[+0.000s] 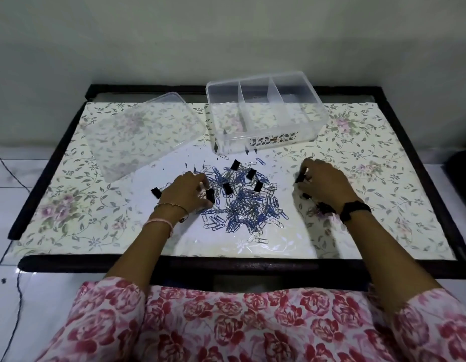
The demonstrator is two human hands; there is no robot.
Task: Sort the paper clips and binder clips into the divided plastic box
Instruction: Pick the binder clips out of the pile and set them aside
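The black binder clips (257,186) come out first, so the left hand (190,192) and right hand (322,182), each pinching one, should carry them to the empty divided box (266,114).

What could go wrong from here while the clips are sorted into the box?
1. The paper clips lie in a tangled heap, so lifting one may drag others out.
2. Black binder clips sit within that heap and could be overlooked.
3. The left hand and right hand each seem to hold binder clips; one may drop on the way to the divided box.
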